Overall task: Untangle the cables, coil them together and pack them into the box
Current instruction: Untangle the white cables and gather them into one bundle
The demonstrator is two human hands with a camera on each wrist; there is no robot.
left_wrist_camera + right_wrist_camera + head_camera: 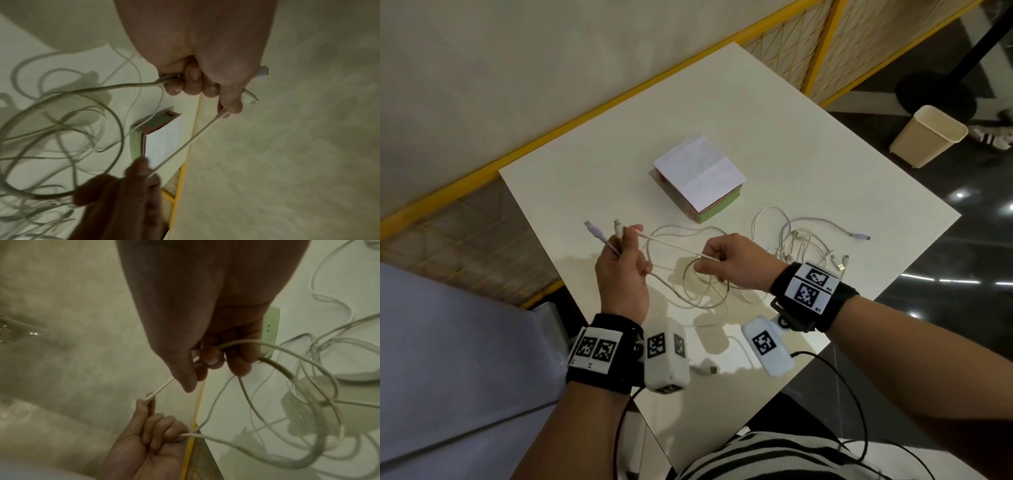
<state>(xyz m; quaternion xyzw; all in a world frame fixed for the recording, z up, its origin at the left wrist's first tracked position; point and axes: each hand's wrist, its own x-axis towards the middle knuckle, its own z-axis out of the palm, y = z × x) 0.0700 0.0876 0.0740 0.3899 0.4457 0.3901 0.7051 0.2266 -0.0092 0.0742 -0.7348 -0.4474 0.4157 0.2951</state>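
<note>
My left hand (625, 263) grips two cable ends above the white table (592, 192): a lilac plug (595, 233) and a white plug (618, 230) stick out past its fingers (192, 81). A taut white cable (671, 246) runs from it to my right hand (726, 263), which pinches that cable (164, 385) and holds a loop of it. More loops (698, 291) hang below both hands. A tangle of white cables (801, 246) lies on the table to the right. The green box (717, 210), covered by a white flap (700, 171), sits behind the hands.
A loose plug (705, 370) lies near the table's front edge. A yellow-framed partition (517, 154) runs along the table's left side. A beige bin (928, 135) stands on the dark floor at the right. Black wires (852, 394) trail from my wrist cameras.
</note>
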